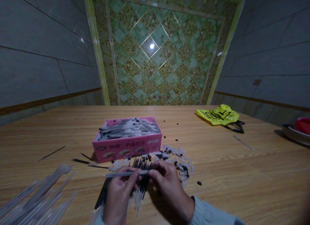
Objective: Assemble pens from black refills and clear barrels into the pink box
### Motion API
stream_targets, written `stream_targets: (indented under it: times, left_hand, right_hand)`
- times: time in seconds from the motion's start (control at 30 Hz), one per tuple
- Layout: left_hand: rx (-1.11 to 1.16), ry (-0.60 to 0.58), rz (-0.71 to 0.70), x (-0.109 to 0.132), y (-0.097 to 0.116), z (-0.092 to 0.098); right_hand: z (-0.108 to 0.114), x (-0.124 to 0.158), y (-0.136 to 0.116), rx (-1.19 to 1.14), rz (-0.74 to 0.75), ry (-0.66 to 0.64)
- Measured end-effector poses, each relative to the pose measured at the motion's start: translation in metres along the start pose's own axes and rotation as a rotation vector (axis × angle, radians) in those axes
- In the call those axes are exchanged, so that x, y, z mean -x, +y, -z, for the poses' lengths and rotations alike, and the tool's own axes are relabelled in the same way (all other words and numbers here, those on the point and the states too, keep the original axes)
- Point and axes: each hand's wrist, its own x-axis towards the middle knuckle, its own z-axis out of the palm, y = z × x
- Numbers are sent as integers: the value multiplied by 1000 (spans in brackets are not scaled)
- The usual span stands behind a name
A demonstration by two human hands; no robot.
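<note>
A translucent pen lies level between my two hands. My left hand is closed round its middle, thumb on top. With thumb and fingertips, my right hand pinches the pen's right end; whatever small part sits there is covered by the fingers. Below and between the hands lie bundled thin black ink refills. Small clear pen caps and black plugs are scattered past the right hand. Just beyond both hands stands a pink cardboard box, heaped with pens.
Many loose clear pen barrels spread over the wooden table at the left front. A few single refills lie left of the box. A yellow plastic bag is at the back right, and a red item in a dish at the right edge.
</note>
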Motion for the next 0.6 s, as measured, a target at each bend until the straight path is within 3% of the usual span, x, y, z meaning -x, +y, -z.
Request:
stream_targets:
  times: [0.17,0.4,0.6]
  left_hand:
    - [-50,-17,-45,0,-3,2]
    - [-28,41,-22,2,0,0]
    - [-24,40,-3,1,0,-2]
  right_hand:
    - [1,2,6,17,-52,-109]
    - [3,1,-5,145,116,-89]
    - [5,3,-2,169,51,-154]
